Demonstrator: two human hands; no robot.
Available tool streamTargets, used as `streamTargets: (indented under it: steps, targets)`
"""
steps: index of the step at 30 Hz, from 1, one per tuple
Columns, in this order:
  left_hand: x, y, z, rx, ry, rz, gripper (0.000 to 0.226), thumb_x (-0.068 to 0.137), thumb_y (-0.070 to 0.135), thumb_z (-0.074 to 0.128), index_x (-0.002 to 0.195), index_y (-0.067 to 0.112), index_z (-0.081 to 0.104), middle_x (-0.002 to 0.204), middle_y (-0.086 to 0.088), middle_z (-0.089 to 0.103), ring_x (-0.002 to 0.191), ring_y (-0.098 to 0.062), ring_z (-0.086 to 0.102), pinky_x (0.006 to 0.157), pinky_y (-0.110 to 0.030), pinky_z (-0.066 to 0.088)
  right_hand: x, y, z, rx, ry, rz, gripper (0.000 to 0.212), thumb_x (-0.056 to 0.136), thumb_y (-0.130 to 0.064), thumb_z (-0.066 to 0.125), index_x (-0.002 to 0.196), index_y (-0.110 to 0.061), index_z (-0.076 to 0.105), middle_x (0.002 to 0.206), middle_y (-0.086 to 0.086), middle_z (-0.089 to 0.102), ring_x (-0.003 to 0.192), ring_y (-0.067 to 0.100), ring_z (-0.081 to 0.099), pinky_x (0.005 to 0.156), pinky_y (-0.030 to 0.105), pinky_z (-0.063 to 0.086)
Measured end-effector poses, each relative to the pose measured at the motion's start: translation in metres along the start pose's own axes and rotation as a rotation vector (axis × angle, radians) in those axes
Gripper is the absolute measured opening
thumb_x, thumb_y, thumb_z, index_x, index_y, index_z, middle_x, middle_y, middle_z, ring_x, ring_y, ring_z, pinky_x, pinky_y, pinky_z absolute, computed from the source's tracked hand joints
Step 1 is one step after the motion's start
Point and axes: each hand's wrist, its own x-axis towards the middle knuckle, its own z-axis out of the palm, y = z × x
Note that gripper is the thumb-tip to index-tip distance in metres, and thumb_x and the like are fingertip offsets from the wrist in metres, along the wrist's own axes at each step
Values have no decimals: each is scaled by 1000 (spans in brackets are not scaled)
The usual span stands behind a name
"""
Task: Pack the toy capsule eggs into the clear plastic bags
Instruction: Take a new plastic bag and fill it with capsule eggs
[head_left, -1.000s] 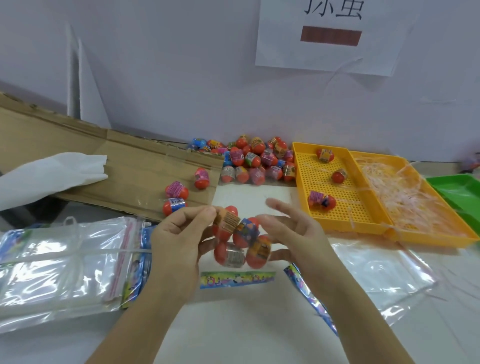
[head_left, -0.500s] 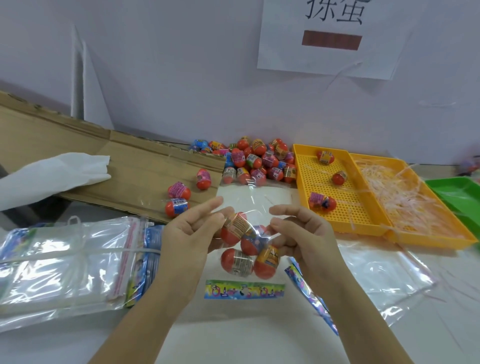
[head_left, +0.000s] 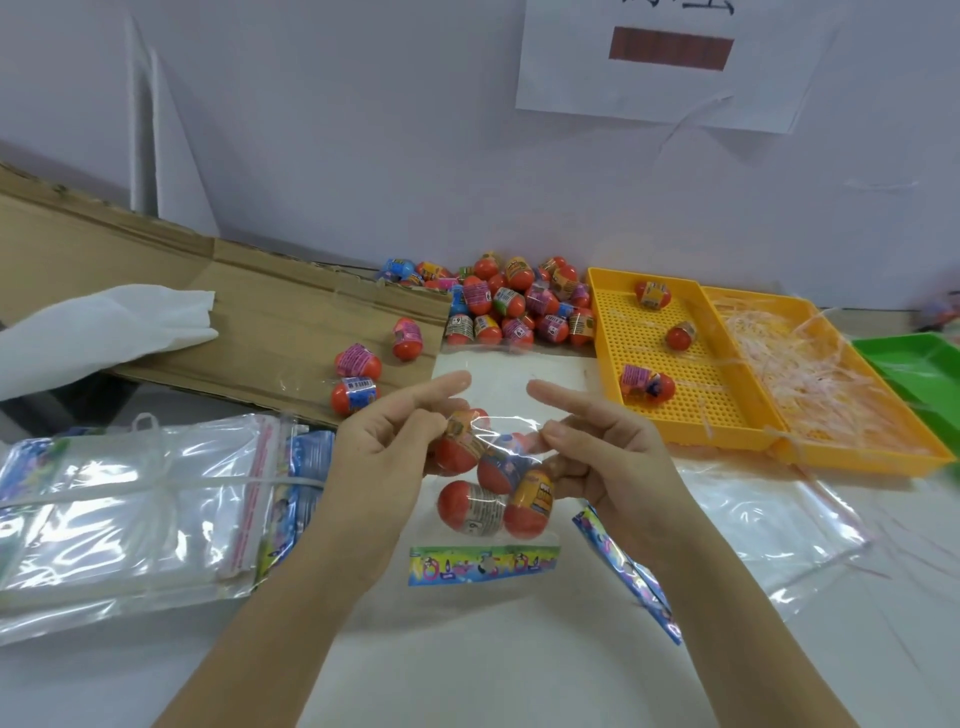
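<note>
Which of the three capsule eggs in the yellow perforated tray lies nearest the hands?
The red capsule egg with the pink label, near the yellow perforated tray's front edge; the yellow-labelled egg and the middle egg lie farther back.

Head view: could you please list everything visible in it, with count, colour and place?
bag: one, clear, held mid-table
bagged eggs: four, red, inside bag
egg pile: many, mostly red, against wall
cardboard eggs: three, red, on cardboard
tray eggs: three, red, nearer yellow tray
yellow trays: two, right; the farther holds pale shreds
green tray: one, far right
bag stack: one, clear, left
cardboard: one, brown, left rear
sign: one, white, wall
left grip: pinches bag
right grip: pinches bag
</note>
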Motion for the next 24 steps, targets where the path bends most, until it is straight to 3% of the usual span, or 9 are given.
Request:
streamTargets:
  steps: [3,8,11,19,21,24]
  targets:
    - [-1,3,0,1,-10,44,58,95,-8,44,84,36,80,91,10,76,62,-1,63,57,-15,52,1,0,0,18,-31,-17,27,74,-13,61,91,-25,79,79,9,74,61,18,69,53,28,56]
    - [-2,3,-2,5,-23,103,59,94,-11,42,63,26,75,89,4,76,77,-7,69,66,-21,58,0,0,0,94,-96,-37,21,78,-8,60,73,-19,77,75,8,74,56,15,68,49,25,54]
    - [-3,4,-2,-18,-59,119,63,92,-15,38,57,26,71,90,7,75,80,-6,69,68,-22,58,0,-1,-1,151,-132,-50,28,81,2,59,66,-16,74,71,8,73,48,10,62,46,21,51]
    - [-3,10,-1,-162,-135,64,64,89,-14,36,45,25,60,87,12,72,75,-2,66,64,-20,55,-1,-2,0,172,-208,-89,37,78,4,46,64,-17,72,71,4,72,54,10,65,46,19,51]
    - [-4,10,-1,-240,-154,38,56,83,-12,37,44,22,59,89,8,72,72,-7,66,61,-21,55,-2,-3,0,167,-212,-105,38,78,5,46,64,-17,72,71,4,72,56,11,65,45,19,51]
    - [-6,11,-4,-344,-233,5,26,68,7,47,49,17,61,93,3,70,71,-12,62,59,-23,54,-2,-3,-1,160,-210,-115,38,78,5,45,63,-16,72,71,5,72,56,11,65,45,19,51]
